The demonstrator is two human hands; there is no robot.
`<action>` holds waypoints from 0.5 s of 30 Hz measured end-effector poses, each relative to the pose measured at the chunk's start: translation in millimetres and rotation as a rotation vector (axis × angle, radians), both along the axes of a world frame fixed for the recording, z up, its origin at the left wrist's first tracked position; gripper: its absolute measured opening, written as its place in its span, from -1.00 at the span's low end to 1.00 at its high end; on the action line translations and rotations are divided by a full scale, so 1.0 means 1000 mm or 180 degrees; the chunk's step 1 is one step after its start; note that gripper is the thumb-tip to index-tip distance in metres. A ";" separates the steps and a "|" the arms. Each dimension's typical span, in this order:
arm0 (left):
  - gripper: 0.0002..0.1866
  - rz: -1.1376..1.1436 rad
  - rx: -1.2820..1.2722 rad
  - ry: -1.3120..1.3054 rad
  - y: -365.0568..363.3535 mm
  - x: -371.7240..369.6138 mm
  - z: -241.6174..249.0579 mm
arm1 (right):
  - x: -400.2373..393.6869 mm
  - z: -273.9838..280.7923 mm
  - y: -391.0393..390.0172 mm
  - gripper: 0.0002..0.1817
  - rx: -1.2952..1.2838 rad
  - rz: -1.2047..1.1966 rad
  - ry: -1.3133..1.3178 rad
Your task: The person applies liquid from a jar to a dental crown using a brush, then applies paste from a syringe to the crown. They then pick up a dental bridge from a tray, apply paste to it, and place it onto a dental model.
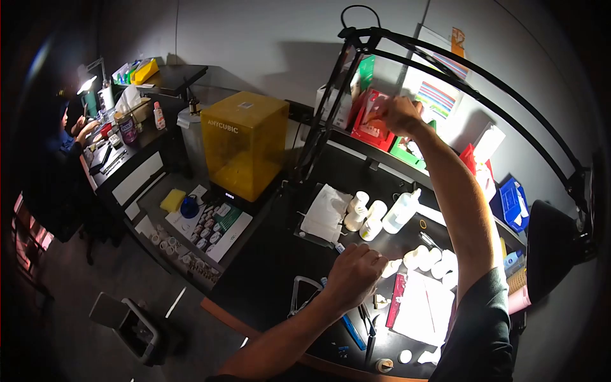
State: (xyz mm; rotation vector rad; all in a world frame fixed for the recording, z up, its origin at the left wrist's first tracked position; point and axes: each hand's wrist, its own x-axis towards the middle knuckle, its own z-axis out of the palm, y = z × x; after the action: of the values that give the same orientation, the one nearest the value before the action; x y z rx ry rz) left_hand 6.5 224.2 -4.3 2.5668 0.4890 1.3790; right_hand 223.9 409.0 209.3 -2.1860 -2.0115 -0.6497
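My right hand (pixel 401 116) reaches up to the shelf, over the right edge of a red bin (pixel 374 130) and beside a green bin (pixel 407 151). Its fingers are bent, and whatever they hold cannot be made out. Low over the black desk, my left hand (pixel 356 274) is closed, its fingertips pressed together near small white cups (pixel 417 258). Something small in it is too tiny to tell. Behind that hand stand white bottles (pixel 373 219) and a clear pump bottle (pixel 398 213). A white paper sheet (pixel 423 309) lies right of it.
A black lamp frame (pixel 509 92) arches over the desk. A yellow-covered printer (pixel 245 143) stands left, above an open drawer (pixel 184 248). Blue-handled tools (pixel 353 332) lie near the front edge. A person's hands (pixel 83 129) show at another desk far left. A bin (pixel 137 331) stands on the floor.
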 end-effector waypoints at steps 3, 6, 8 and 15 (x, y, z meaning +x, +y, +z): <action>-0.74 -0.0023 -0.0044 0.0016 -0.002 -0.003 0.004 | 0.010 0.015 -0.004 -0.69 0.0392 0.0032 0.0129; -0.75 -0.0027 -0.0069 0.0018 -0.002 -0.002 0.002 | 0.016 0.030 -0.010 -0.75 0.0450 -0.0137 0.0101; -0.77 -0.0003 -0.0067 0.0007 -0.001 -0.002 0.001 | 0.011 0.037 -0.019 -0.77 0.0567 -0.0048 0.0048; -0.82 0.0091 -0.0002 -0.0305 0.002 -0.001 0.004 | 0.008 0.039 -0.034 -0.79 0.0819 0.0369 -0.0472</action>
State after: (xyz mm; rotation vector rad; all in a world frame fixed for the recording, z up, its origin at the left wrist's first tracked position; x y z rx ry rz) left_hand 5.4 226.1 -0.8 2.4885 0.5116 1.5027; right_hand 231.4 375.3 248.3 -1.9111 -1.9748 -1.0179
